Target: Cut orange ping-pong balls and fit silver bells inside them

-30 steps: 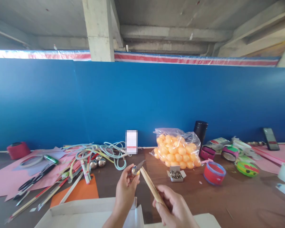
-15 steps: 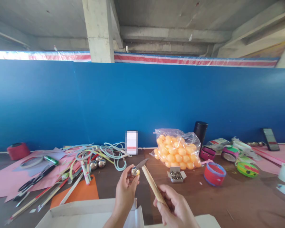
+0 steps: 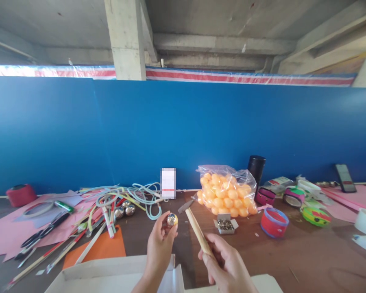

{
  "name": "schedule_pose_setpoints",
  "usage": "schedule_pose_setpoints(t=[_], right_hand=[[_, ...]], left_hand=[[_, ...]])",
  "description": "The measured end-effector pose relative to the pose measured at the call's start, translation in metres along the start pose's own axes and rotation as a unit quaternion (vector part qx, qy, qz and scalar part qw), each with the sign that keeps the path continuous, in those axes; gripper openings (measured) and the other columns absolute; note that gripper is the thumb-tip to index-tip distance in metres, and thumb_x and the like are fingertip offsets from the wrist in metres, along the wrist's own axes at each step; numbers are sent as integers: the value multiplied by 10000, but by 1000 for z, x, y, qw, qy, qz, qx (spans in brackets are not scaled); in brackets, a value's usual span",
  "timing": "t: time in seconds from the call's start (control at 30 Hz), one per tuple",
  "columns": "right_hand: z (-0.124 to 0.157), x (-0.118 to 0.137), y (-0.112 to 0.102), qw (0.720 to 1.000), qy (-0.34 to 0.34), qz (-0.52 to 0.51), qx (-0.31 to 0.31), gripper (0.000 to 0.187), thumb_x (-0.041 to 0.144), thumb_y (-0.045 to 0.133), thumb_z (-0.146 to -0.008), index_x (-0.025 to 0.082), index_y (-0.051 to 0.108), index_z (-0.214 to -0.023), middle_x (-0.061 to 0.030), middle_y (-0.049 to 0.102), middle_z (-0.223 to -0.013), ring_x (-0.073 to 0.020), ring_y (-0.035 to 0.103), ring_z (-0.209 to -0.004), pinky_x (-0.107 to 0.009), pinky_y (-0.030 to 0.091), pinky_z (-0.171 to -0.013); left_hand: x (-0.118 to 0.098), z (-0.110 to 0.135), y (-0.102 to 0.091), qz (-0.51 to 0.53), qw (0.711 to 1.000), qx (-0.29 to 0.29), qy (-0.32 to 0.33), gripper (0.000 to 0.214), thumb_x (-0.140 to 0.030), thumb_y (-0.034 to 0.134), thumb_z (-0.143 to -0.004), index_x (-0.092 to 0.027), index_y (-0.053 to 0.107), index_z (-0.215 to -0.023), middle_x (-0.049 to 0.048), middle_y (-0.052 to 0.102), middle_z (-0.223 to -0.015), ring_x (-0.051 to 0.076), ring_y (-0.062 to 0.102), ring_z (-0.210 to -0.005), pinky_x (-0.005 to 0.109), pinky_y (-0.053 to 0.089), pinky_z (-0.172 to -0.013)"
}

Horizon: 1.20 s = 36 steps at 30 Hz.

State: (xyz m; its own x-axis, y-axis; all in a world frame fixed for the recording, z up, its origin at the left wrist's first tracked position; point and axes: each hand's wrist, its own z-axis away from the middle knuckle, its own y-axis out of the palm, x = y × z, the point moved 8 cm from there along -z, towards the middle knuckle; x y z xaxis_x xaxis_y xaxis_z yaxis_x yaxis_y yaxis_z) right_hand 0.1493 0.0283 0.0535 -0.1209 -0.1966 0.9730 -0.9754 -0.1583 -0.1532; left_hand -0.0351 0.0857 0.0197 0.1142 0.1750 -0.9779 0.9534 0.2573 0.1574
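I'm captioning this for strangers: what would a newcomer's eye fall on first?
Probably the clear bag of orange balls, bright before the blue partition, right of centre. Then, at lower centre, the left hand pinches a silver ball and the right hand grips a wooden-handled tool.

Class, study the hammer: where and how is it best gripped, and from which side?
Probably low on the wooden handle, coming from the near right, fingers wrapped around it as the right hand has them. The handle is long and straight and slants up and leftward to the metal head, so this grip is clear of the head.
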Motion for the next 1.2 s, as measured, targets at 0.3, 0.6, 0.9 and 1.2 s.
schedule_pose_setpoints(t=[0.3, 0.6, 0.9, 1.2], right_hand=[[-3, -9, -5, 999, 33, 23, -18, 319, 383, 510, -785, 180, 528, -1031, -13, 627, -775, -65, 497, -398, -154, 327, -321], [-6, -23, 0, 991, 118, 60, 0, 212, 271, 469, -742, 172, 562, -906, 31, 593, -664, -51, 474, -347, -120, 260, -264], [-5, -42, 7, 981, 189, 29, 42, 193, 232, 436, -687, 156, 552, -820, 8, 649, -720, -46, 518, -348, -129, 268, -284], [-5, -46, 9, 978, 202, 26, 47, 170, 216, 437, -669, 152, 547, -782, 3, 672, -700, -48, 532, -349, -132, 267, -294]], left_hand=[[-1, 1, 0, -8, 1000, 5, 3, 503, -379, 668, -696, -202, 522, -1145, 75, 661, -995, 217, 669, -849, 336, 562, -724], [-3, 1, -3, -23, 1000, -2, 16, 501, -388, 673, -683, -201, 546, -1130, 82, 668, -1019, 226, 667, -870, 323, 557, -711], [-2, 1, -1, -26, 1000, 1, 11, 525, -404, 675, -679, -184, 535, -1134, 97, 671, -1017, 234, 664, -882, 314, 544, -703], [0, 0, -1, -33, 999, 3, 8, 516, -400, 674, -680, -193, 539, -1133, 76, 677, -993, 215, 662, -873, 298, 528, -728]])
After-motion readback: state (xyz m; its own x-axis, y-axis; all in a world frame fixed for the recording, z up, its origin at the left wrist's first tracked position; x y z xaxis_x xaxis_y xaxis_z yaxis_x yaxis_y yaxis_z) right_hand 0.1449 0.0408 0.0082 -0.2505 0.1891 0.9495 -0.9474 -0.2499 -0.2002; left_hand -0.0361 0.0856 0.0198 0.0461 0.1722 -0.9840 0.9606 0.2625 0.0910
